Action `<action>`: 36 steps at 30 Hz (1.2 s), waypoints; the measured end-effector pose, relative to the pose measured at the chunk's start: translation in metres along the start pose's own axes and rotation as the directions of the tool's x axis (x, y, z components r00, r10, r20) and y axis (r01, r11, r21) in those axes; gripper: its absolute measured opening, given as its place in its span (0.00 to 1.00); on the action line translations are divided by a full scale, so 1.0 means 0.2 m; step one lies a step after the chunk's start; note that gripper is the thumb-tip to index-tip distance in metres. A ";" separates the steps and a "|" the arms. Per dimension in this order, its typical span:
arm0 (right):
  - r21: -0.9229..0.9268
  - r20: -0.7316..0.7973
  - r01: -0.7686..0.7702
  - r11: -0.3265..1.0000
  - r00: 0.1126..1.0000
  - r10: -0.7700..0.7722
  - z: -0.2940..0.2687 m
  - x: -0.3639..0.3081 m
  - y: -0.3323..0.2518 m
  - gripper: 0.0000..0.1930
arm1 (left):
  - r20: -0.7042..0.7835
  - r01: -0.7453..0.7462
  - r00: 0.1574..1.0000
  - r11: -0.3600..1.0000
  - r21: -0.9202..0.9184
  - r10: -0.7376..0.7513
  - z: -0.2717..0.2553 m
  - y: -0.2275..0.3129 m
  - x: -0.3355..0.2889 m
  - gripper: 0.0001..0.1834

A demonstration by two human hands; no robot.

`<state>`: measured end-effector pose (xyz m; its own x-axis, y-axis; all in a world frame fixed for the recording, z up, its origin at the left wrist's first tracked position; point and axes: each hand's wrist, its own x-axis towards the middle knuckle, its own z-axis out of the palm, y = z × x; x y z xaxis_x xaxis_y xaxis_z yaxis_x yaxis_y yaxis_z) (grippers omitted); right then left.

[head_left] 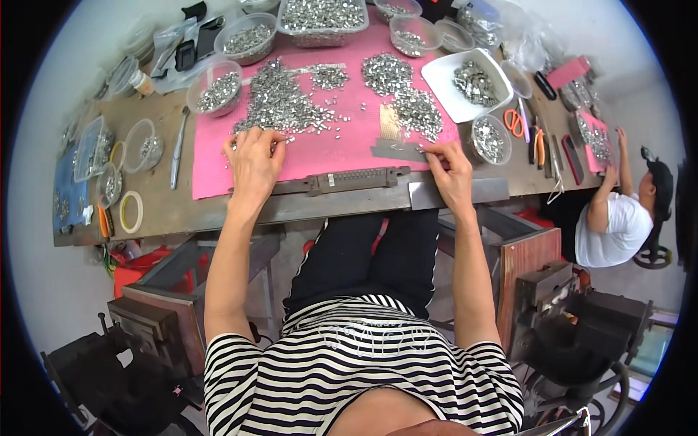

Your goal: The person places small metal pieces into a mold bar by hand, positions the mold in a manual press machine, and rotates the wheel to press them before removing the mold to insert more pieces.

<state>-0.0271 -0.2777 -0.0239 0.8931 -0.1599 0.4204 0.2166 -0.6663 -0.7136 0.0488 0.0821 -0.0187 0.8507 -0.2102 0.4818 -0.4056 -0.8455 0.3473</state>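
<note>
On a pink mat (342, 73) lie heaps of small silver metal pieces (273, 98). My left hand (254, 161) rests at the near left edge of the largest heap, fingers curled down and closed; whatever is under them is hidden. My right hand (452, 176) has thumb and forefinger pinched at the right end of a flat grey strip (396, 150), with a tiny shiny bit at the fingertips too small to name. Between my hands, along the table's front edge, sits a long dark metal fixture (356, 180) with a row of small slots.
Clear plastic tubs (247, 36) of metal pieces line the back, and a white tray (472, 83) holds more. Orange scissors (513, 122) and pliers (538, 145) lie at right, a blue-handled tool (177, 156) at left. Another person (614, 218) works at the far right.
</note>
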 end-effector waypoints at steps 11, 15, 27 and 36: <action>-0.131 0.023 0.069 0.989 0.998 -0.067 0.01 0.02 0.01 0.06 | -0.012 -0.137 0.990 0.969 -0.205 0.137 -0.06 0.17 -0.03 0.02; -0.205 0.082 0.119 0.972 0.991 -0.104 0.01 0.04 -0.02 0.05 | 0.054 -0.189 0.972 0.892 -0.412 0.231 -0.01 0.30 -0.14 0.05; -0.282 0.242 0.102 0.954 0.970 -0.032 -0.04 0.08 -0.06 0.05 | 0.058 -0.214 0.965 0.894 -0.393 0.257 0.00 0.28 -0.16 0.07; -0.239 0.159 0.080 0.968 0.986 -0.043 -0.02 0.05 -0.02 0.04 | 0.170 -0.058 0.984 0.996 0.062 0.047 -0.03 0.08 -0.14 0.24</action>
<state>-0.0210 -0.2792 -0.0136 0.9345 -0.0133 0.3558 0.1873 -0.8315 -0.5231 0.0157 0.0782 -0.0220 0.8752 -0.3301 0.3536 -0.4329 -0.8607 0.2679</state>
